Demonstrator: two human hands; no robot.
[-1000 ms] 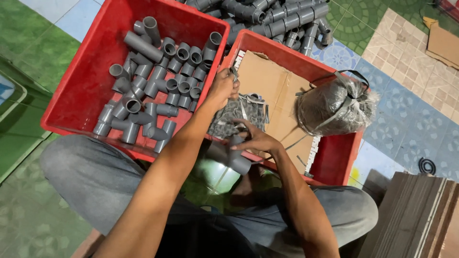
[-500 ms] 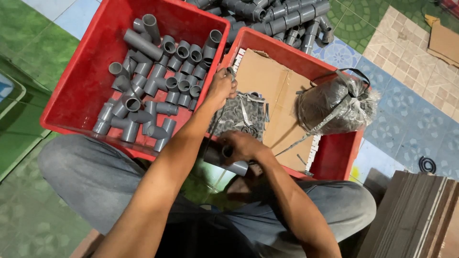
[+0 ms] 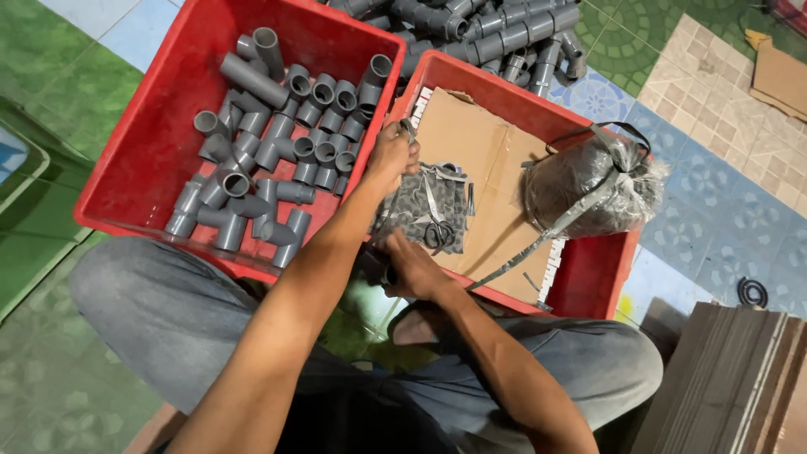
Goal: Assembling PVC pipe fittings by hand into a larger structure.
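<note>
— What do you see on the left side?

— I see a red crate (image 3: 160, 143) on the floor. It is full of grey pipe pieces (image 3: 277, 143). Most are T shapes and they lie in a heap.

— And next to it?

— Another red crate (image 3: 588, 277), touching the first one. It has a flat brown cardboard sheet (image 3: 487, 160) inside.

— Where are my hands?

— My left hand (image 3: 393, 155) is up at the wall between the two crates. It is closed around a thin grey strap (image 3: 433, 197). The strap runs down over a dark netted bundle (image 3: 420, 210) on the cardboard. My right hand (image 3: 412, 269) is lower, at the near edge of the second crate. It is wrapped around something dark and small. I cannot tell what it is.

— Anything more on the right?

— Small scissors (image 3: 437, 235) lie on the bundle. Farther right, a round dark bag (image 3: 588, 185) tied with plastic sits in the crate. More grey pipes (image 3: 496, 34) are piled behind the crates. Flat boards (image 3: 731, 378) are stacked at the far right.
</note>
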